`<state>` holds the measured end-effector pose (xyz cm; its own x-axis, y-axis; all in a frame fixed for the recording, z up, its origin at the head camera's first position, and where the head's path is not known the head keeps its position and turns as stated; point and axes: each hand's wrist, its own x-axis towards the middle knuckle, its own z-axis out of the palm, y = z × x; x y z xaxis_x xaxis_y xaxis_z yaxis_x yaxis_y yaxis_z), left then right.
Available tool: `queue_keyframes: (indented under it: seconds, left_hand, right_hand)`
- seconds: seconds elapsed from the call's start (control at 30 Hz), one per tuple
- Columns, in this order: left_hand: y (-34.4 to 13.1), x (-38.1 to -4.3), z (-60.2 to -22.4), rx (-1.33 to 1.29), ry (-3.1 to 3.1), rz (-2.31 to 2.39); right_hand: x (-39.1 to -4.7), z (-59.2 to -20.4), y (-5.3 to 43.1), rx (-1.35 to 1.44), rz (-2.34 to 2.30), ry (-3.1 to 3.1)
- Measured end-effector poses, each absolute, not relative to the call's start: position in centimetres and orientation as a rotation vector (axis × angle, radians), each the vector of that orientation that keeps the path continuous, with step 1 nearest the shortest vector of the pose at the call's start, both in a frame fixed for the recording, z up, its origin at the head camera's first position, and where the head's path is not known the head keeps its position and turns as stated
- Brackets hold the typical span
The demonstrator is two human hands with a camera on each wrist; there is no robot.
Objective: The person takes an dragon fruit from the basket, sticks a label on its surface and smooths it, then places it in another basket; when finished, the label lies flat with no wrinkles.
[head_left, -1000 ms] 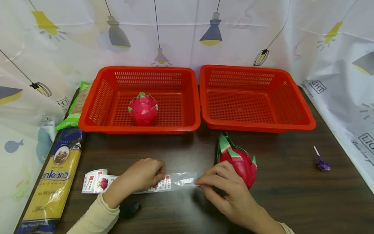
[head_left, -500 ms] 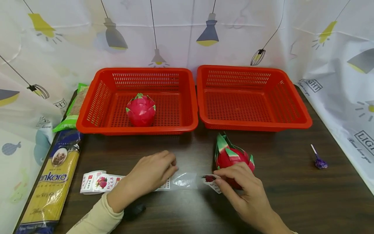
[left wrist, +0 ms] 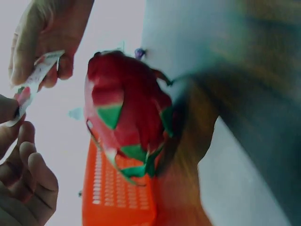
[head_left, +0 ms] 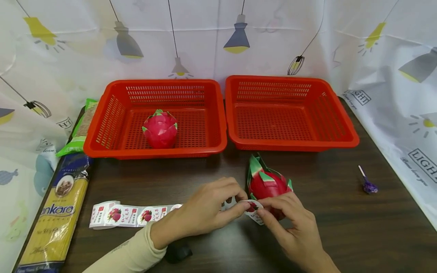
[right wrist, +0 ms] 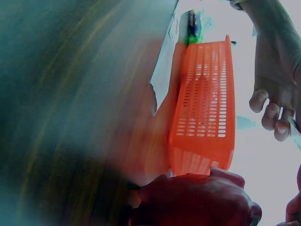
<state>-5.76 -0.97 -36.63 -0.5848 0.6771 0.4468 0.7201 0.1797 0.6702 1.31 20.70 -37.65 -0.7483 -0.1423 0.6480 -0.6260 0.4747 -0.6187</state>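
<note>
Both hands hold one peeled sticker with a dragon fruit picture, in front of a red dragon fruit. My left hand pinches its left edge between thumb and finger. On the other side, my right hand grips it by the lower right. The left wrist view shows the sticker stretched between the two sets of fingertips, beside the fruit with its green-tipped scales. A strip of the same stickers lies on the table, its right end hidden behind my left hand.
Two red baskets stand at the back; a second dragon fruit sits in the left one. Along the left lie a spaghetti pack and a green bag. A purple lollipop is at right, a black object in front.
The sticker has come off its clear backing in my right hand. My left hand has let go of the strip and moved right to take the sticker's other edge.
</note>
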Motion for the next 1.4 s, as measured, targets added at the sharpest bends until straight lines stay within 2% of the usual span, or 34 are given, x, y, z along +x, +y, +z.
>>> queue_keyframes:
  seconds: [0.3,0.67,1.07,1.4]
  left_hand:
    - [1.0,-5.8,-36.9,-1.230,-2.496,-1.855]
    - [3.7,-6.9,-37.9,-1.074,-2.469,-2.038]
    - [5.9,-9.0,-39.0,-0.938,-2.558,-1.950]
    - [7.1,-9.9,-40.0,-0.770,-2.676,-1.870]
  right_hand:
    - [2.0,-38.2,21.8,0.502,1.109,-2.263]
    - [2.0,-37.7,23.1,0.357,1.039,-2.413]
    - [0.5,-37.3,24.0,0.131,0.866,-2.550]
    - [-0.8,-36.9,24.1,0.057,0.813,-2.688]
